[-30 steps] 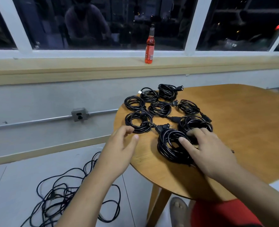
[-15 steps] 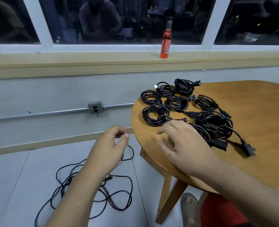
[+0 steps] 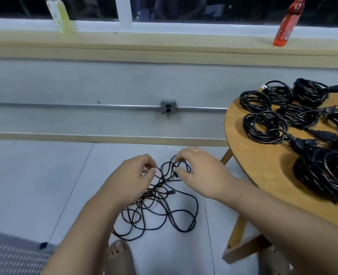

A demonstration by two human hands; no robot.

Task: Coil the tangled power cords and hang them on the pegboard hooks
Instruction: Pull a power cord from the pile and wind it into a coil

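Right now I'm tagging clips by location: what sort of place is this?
Likely a plain workroom or office, at night: a surface-mounted outlet on metal conduit along the wall, a round wooden table holding coiled power cords, and dark windows above a long ledge.

- tangled cord (image 3: 156, 192): thin, black, a loose snarl of loops sprawled on the floor just left of the round wooden table (image 3: 249, 171).
- coiled cords (image 3: 322, 171): several black bundles with plugs protruding, lying flat and close together on the table.
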